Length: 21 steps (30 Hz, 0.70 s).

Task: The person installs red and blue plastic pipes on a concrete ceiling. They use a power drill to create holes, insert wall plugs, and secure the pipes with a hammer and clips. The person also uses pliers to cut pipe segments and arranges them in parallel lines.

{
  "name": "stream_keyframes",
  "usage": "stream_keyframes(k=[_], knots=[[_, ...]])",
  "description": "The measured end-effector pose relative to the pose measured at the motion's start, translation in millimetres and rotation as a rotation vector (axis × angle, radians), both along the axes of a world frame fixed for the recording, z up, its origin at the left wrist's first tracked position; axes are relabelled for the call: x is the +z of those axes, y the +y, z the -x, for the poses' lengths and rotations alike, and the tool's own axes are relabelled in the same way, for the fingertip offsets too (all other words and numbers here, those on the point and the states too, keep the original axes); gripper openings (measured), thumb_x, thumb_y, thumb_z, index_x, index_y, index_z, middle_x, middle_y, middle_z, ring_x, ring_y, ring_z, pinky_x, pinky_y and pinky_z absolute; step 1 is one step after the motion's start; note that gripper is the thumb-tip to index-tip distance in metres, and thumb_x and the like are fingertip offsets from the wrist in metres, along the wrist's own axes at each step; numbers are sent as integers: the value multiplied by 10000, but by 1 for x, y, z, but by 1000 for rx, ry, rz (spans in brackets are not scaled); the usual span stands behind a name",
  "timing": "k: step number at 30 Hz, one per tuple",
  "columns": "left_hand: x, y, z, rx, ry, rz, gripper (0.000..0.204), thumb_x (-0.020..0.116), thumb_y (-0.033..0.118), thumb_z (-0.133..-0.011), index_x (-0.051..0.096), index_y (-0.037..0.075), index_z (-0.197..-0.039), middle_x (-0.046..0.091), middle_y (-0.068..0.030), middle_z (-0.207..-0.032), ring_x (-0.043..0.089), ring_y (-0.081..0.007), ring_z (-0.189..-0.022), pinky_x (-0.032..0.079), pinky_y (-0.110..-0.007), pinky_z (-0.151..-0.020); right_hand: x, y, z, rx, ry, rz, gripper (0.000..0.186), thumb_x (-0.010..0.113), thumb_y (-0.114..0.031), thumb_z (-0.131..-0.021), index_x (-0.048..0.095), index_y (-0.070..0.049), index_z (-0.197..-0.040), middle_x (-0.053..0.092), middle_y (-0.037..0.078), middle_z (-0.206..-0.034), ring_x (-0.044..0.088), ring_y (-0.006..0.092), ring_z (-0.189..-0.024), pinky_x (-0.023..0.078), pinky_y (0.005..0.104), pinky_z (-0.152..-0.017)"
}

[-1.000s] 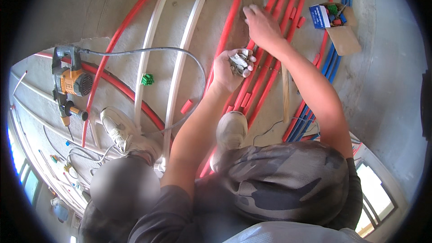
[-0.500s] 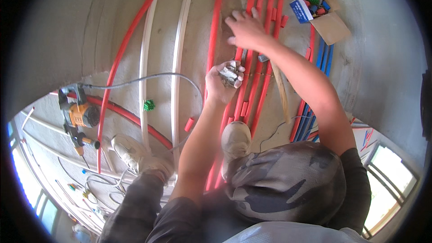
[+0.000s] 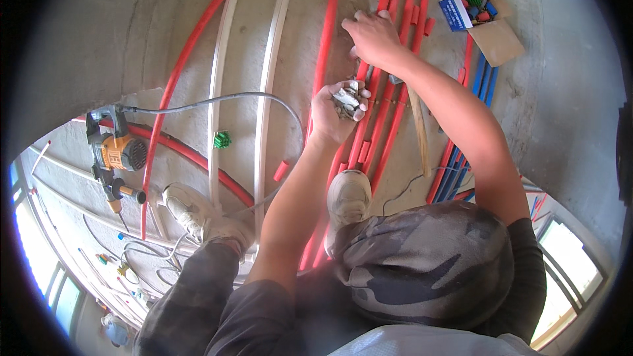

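My left hand (image 3: 336, 111) is cupped palm up over the red pipes (image 3: 397, 102), its fingers curled round pale grey rubble chips (image 3: 348, 100). Just beyond it, my right hand (image 3: 373, 38) reaches down beside the pipes. Its fingers are bent and apart, with their tips at the concrete floor; nothing shows in them. Beneath my right forearm lies a hammer with a wooden handle (image 3: 419, 135), its head partly covered.
An orange and black rotary hammer (image 3: 120, 151) with a grey cord lies at left. White conduits (image 3: 269, 59) and a green piece (image 3: 222, 139) lie nearby. An opened box of fittings (image 3: 455, 14) stands far right beside blue pipes (image 3: 486, 82). My shoes (image 3: 348, 198) stand close to the pipes.
My right hand has lowered toward the floor and its fingers have bent more. My left hand still holds the rubble, slightly nearer the right hand. The whole view has shifted a little.
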<state>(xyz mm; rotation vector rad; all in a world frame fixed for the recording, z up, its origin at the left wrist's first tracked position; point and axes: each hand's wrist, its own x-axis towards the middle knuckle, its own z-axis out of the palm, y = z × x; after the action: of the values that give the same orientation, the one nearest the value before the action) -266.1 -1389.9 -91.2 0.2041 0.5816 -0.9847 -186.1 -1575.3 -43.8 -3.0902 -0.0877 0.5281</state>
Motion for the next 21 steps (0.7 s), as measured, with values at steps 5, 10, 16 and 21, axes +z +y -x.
stream_keyframes(k=[5,10,16,21], knots=[[0,-3,-2,-24,-3,-11,395,493,243,-952,640,-86,-1115,696,-226,-942,641,-308,-733,472,-348,-567,-19,-17,9,123,-108,-132,124,790,-109,-804,747,-50,-904,699,122,-985,712,347,-922,481,478,-906],[-6,-3,-2,-20,56,20,424,486,230,-946,657,-115,-1125,708,-276,-979,663,-354,-748,488,-385,-548,-22,-16,10,156,-115,-150,97,663,-42,-838,739,-27,-780,697,182,-959,728,380,-874,566,495,-816],[-5,-2,-2,-28,13,-10,423,475,234,-961,658,-112,-1125,708,-276,-976,662,-354,-740,490,-385,-546,-13,-9,8,220,-34,-57,91,654,-76,-878,735,-39,-896,719,179,-977,751,370,-911,597,469,-783],[-10,0,-2,-27,-1,37,415,494,243,-962,663,-105,-1111,708,-271,-973,665,-350,-737,491,-382,-542,-6,8,13,163,-99,16,123,644,-98,-905,704,-68,-1008,715,143,-992,753,340,-917,563,501,-893]])
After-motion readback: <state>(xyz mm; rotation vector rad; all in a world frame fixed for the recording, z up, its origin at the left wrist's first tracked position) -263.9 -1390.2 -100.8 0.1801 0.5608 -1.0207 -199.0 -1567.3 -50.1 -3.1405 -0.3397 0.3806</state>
